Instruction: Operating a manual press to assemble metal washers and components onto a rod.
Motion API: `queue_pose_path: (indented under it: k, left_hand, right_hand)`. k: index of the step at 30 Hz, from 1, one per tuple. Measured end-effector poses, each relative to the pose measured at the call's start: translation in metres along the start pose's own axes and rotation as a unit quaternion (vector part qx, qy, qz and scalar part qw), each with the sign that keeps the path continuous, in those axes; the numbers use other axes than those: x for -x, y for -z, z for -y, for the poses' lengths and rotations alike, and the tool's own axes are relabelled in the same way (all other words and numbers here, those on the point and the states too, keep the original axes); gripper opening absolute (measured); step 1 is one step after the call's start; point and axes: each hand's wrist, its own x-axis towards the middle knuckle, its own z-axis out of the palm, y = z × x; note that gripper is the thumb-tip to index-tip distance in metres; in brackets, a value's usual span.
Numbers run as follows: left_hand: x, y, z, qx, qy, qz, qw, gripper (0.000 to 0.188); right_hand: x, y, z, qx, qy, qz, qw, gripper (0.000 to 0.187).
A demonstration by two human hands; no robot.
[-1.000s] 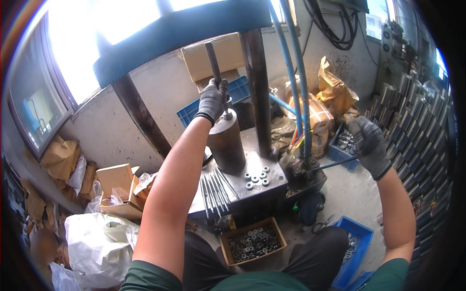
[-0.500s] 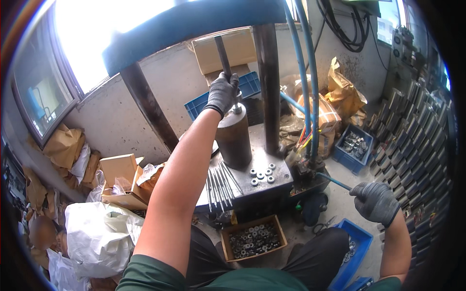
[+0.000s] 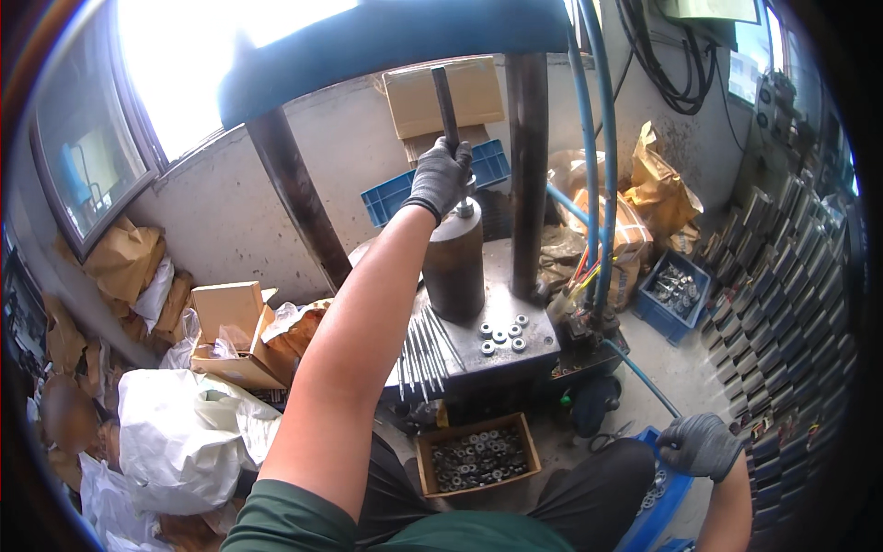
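My left hand (image 3: 441,175), in a grey work glove, is wrapped round a dark upright metal bar (image 3: 445,101) under the blue press crossbeam. Just below that hand stands a thick metal cylinder (image 3: 454,267) on the steel press bed (image 3: 524,342); the bar's lower end is hidden by my glove. Gloved too, my right hand (image 3: 702,447) is closed on the end of a thin blue lever (image 3: 641,375) at the lower right. Thin metal rods (image 3: 422,354) lie side by side on the bed, left of several small metal rings (image 3: 499,336).
A cardboard box (image 3: 478,455) of small dark parts sits below the bed. Blue bins (image 3: 674,290) with metal parts stand right of the press. Stacked metal tubes (image 3: 782,313) line the right side. A white sack (image 3: 189,442) lies at left. Steel columns (image 3: 528,175) flank the cylinder.
My right hand has moved downward with the lever, which now slopes more steeply. My left hand keeps its grip on the bar. The whole view has shifted slightly.
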Motion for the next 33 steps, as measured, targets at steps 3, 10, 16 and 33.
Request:
queue_pose_path:
  k: [3, 10, 16, 33]
  left_hand:
    - [-0.002, 0.0, 0.003, -0.034, -0.017, -0.005, 0.999, 0.037]
    - [-0.011, -0.005, 0.008, -0.025, 0.01, 0.01, 1.0, 0.04]
    - [-0.015, -0.007, 0.014, -0.064, -0.013, -0.015, 0.998, 0.041]
    - [-0.009, -0.007, 0.011, -0.072, -0.023, -0.024, 0.997, 0.043]
  right_hand:
    - [0.008, -0.019, -0.002, 0.016, -0.02, 0.024, 0.999, 0.026]
    - [0.009, -0.028, 0.002, 0.064, -0.039, -0.006, 0.997, 0.028]
    - [-0.002, 0.001, 0.01, 0.019, -0.023, -0.022, 0.999, 0.02]
    - [-0.018, 0.023, 0.018, -0.049, -0.027, -0.155, 0.986, 0.024]
